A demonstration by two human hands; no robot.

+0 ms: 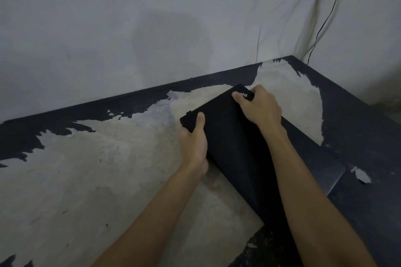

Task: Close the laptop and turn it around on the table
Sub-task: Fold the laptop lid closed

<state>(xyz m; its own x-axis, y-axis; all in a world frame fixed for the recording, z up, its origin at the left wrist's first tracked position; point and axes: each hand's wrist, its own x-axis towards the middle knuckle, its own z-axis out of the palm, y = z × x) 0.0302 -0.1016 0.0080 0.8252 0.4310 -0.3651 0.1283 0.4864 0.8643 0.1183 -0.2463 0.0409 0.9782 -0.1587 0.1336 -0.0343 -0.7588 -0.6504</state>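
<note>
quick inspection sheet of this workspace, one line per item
surface: dark table with its coating peeled over much of the top, pale material bare underneath
job's things: black laptop, lid shut, lying skewed to the table edges
clutter: loose flake of peeled coating on the right part of the table
grippers: left hand grips the laptop's far left corner, thumb on the lid; right hand grips the far right corner over the logo
cables: thin black cable and pale cables run down the wall behind the table's far corner
surroundings: bare grey wall with a darker stain
</note>
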